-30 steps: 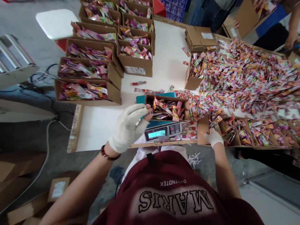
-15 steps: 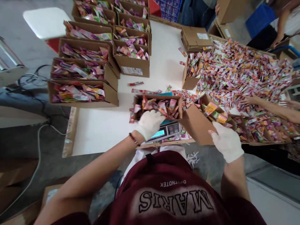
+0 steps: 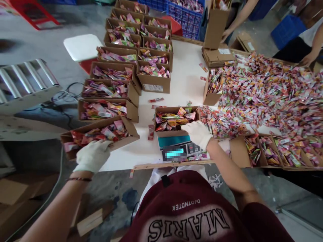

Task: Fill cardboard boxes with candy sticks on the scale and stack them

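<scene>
My left hand (image 3: 93, 155), in a white glove, grips the near wall of a cardboard box (image 3: 131, 131) full of small candy packets. That box sits askew at the left end of the table, in front of a row of filled boxes. My right hand (image 3: 198, 133), also gloved, has its fingers over the near right corner of another packet-filled box (image 3: 169, 133). This second box is at the back of a digital scale (image 3: 161, 153); whether it rests fully on the plate I cannot tell. The scale's lit display faces me, its digits blurred out.
Filled boxes (image 3: 153, 87) stand in two columns at the back left. A large heap of packets (image 3: 272, 87) covers the table's right side, with more filled boxes (image 3: 285, 151) along the near edge. Folded cartons (image 3: 218, 57) lie behind. Another person's arm (image 3: 239, 20) reaches in beyond them.
My left hand has carried the first box leftward off the scale. My right hand has brought the second box leftward to the scale, from tilted to level. The view has shifted left.
</scene>
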Motion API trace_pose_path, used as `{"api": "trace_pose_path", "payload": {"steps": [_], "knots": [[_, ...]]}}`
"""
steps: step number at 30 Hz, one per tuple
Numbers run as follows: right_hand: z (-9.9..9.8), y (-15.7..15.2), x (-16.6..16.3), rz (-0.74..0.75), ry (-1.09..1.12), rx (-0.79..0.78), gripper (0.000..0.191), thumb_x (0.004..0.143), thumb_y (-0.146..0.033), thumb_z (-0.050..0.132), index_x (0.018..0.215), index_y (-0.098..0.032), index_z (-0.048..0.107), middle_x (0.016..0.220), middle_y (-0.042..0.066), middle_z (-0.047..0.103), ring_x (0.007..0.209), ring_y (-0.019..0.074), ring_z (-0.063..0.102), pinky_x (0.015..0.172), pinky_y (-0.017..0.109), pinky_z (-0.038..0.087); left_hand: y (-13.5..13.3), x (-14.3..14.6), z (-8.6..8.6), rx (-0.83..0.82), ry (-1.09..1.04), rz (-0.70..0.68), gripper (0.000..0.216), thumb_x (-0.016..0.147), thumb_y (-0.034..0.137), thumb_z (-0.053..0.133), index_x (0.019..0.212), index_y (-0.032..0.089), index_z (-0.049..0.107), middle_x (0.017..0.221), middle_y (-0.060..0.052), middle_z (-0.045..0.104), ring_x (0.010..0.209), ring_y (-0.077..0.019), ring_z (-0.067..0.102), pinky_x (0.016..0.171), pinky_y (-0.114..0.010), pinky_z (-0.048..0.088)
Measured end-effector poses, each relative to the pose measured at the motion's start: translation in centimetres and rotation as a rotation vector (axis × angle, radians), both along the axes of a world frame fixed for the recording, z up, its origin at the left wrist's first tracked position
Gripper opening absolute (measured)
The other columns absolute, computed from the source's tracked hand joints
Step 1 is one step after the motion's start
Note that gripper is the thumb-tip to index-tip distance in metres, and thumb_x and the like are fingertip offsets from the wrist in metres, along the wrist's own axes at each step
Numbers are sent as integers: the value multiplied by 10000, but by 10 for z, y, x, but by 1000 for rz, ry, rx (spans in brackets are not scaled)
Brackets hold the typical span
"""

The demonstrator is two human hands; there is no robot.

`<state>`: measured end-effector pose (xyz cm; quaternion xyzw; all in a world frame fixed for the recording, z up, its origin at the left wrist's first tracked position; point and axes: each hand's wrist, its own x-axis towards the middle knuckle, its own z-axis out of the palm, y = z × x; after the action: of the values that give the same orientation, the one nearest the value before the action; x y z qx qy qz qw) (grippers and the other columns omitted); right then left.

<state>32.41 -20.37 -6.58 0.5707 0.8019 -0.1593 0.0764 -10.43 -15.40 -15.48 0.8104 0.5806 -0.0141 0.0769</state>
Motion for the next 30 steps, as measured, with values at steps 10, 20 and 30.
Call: {"api": "trace_pose_path", "payload": {"steps": [10, 20, 30], "knots": [[76, -68, 75, -471, 424, 420, 235, 967, -329, 601, 1154, -222, 694, 1102, 76, 738, 973, 232, 714, 904, 410, 581, 81, -10, -46, -57, -68, -6, 415, 942, 438, 483, 744, 166, 725, 493, -9, 541, 503, -115, 318, 603, -258, 331], [42, 16, -11, -94, 53, 52, 547, 887, -262, 655, 1423, -201, 566, 1427, 140, 589, 1161, 301, 643, 927, 425, 559, 30, -1, -23, 137, -31, -41, 385, 926, 495, 542, 997, 154, 705, 971, -96, 710, 863, -215, 551, 792, -340, 427], [41, 31, -4, -120, 34, 184, 374, 901, -80, 459, 1109, -161, 759, 1170, 116, 756, 1098, 247, 685, 983, 375, 518, -89, 15, -10, -28, -321, 135, 349, 963, 470, 481, 1086, 226, 698, 1315, -143, 680, 1149, -334, 657, 986, -473, 523]]}}
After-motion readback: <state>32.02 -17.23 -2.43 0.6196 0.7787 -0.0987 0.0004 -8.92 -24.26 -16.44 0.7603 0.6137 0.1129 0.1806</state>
